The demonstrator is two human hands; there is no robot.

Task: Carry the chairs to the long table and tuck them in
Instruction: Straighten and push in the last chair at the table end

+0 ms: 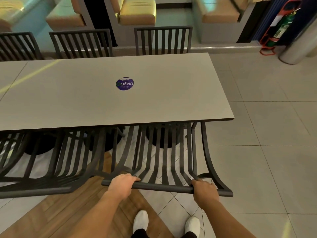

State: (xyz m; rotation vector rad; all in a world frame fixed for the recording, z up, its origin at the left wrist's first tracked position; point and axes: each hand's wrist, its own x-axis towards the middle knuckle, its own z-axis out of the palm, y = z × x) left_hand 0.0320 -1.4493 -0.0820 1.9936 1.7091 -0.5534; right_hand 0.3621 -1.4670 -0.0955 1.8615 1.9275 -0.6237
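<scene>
From my feed, the seat and legs of the black slatted chair [164, 157] are hidden under the long table [171, 103], so I see only its curved backrest slats and top rail; I cannot tell how far in the seat sits. A neighbouring slatted chair [51, 162] to the left is cut off by the frame edge, and three more chair backs [163, 40] stand along the table's far side, their lower parts hidden behind the tabletop. Both arms reach forward and down. The left hand [122, 184] is curled over the top rail near its left end, fingers wrapped down the far side, gripping it. The right hand [204, 188] is closed around the same rail near its right end, knuckles up. On the tabletop sits a round purple sticker [124, 83], upside down to me, reading "ClayGo"; the smaller lines on it are too fine to read. A green fire extinguisher [281, 26] in a red stand sits at the far right, its label blurred. Two white shoes [141, 220] show at the bottom edge.
</scene>
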